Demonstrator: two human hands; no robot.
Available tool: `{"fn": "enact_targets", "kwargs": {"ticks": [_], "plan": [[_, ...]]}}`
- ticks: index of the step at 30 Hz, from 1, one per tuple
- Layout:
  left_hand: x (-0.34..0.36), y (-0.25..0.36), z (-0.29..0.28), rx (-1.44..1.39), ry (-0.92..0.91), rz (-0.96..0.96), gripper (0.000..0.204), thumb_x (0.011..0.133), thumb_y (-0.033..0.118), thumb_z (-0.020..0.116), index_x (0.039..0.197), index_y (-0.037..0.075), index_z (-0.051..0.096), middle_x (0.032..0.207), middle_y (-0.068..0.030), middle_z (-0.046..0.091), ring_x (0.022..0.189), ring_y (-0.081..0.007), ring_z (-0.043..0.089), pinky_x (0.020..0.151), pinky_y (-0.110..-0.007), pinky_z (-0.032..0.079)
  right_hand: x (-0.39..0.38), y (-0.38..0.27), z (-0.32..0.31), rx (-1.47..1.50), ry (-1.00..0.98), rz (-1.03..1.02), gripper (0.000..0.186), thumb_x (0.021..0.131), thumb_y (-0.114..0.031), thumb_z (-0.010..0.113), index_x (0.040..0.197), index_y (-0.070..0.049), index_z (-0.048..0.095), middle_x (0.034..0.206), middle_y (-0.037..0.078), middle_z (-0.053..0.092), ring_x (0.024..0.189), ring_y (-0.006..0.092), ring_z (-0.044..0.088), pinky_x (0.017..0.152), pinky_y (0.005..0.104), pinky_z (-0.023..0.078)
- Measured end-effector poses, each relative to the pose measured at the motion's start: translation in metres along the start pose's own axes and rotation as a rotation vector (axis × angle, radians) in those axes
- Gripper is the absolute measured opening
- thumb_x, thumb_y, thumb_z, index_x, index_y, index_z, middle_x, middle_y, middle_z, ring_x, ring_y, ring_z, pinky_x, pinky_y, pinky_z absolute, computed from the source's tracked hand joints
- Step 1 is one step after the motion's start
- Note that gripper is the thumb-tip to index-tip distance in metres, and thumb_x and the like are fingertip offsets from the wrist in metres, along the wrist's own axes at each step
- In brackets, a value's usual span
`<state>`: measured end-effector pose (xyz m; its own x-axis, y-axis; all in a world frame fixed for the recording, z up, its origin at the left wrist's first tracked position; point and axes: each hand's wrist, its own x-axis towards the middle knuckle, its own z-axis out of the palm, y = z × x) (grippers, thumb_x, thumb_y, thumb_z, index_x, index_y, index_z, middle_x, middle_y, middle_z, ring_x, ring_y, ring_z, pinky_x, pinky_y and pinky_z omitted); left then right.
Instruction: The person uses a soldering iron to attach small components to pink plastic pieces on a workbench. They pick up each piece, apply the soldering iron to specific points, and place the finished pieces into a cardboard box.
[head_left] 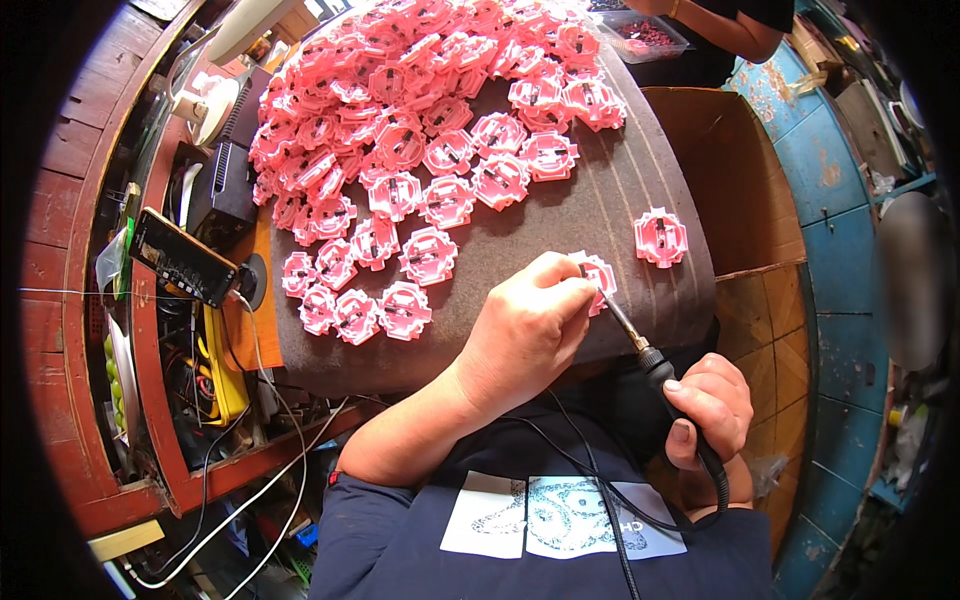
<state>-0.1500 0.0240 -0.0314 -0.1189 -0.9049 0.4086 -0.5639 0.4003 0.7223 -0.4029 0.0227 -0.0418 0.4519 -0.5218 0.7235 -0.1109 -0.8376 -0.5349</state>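
My right hand (713,408) is wrapped around the black handle of a soldering iron (652,362). The iron slants up and left, its metal tip at a pink plastic part (598,278) on the dark mat. Right beside that part, my left hand (533,322) is closed in a pinch; its fingers cover some of the part, and what they hold is hidden. Another pink part (660,238) lies alone to the right. Beyond my left hand, several loose pink parts (428,256) with dark strips in their middles lie in front of a large heap (390,85).
A phone (183,257) leans on a stand at the left, by a black box (222,190) and trailing cables. An open cardboard box (735,180) stands right of the mat. Another person's arm (725,25) is at the far right, near a clear tray (642,38). The iron's cord (590,455) crosses my shirt.
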Motion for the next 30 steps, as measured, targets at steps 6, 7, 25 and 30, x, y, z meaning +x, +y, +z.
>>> {"fn": "enact_targets", "kwargs": {"ticks": [6,7,25,30], "plan": [[0.0001,0.0,0.0006,0.002,0.006,0.004,0.015,0.088,-0.005,0.076,0.101,0.003,0.072,0.099,-0.0144,0.069,0.085,-0.033,0.072,0.073,-0.04,0.058,-0.0004,-0.0004,-0.0012,-0.009,0.0,-0.002,0.025,0.1,-0.02,0.068,0.113,0.001,0.07,0.075,0.008,0.063,0.058,0.0236,0.058,0.055,0.0374,0.046],[0.0002,0.0002,0.0007,0.001,0.007,0.004,0.015,0.088,-0.005,0.076,0.101,0.003,0.072,0.099,-0.0144,0.069,0.085,-0.0331,0.072,0.073,-0.04,0.058,-0.0003,-0.0006,-0.0009,-0.007,0.001,-0.003,0.025,0.1,-0.02,0.067,0.112,0.001,0.07,0.075,0.008,0.063,0.058,0.0237,0.058,0.055,0.0374,0.046],[-0.0006,-0.0003,0.0013,-0.01,0.003,-0.008,0.016,0.086,-0.006,0.076,0.099,0.004,0.072,0.098,-0.0137,0.068,0.085,-0.0327,0.071,0.074,-0.04,0.058,-0.0009,-0.0003,0.0026,0.003,0.01,0.001,0.024,0.095,-0.015,0.067,0.112,0.002,0.069,0.074,0.008,0.063,0.058,0.024,0.058,0.055,0.0376,0.047],[-0.001,-0.0008,0.0007,-0.008,0.004,-0.008,0.016,0.087,-0.006,0.076,0.1,0.003,0.072,0.098,-0.0138,0.068,0.084,-0.0323,0.071,0.073,-0.039,0.058,-0.0012,-0.0011,0.0024,-0.003,0.012,-0.004,0.024,0.095,-0.015,0.067,0.112,0.002,0.069,0.074,0.008,0.063,0.058,0.024,0.058,0.055,0.0376,0.047]]}}
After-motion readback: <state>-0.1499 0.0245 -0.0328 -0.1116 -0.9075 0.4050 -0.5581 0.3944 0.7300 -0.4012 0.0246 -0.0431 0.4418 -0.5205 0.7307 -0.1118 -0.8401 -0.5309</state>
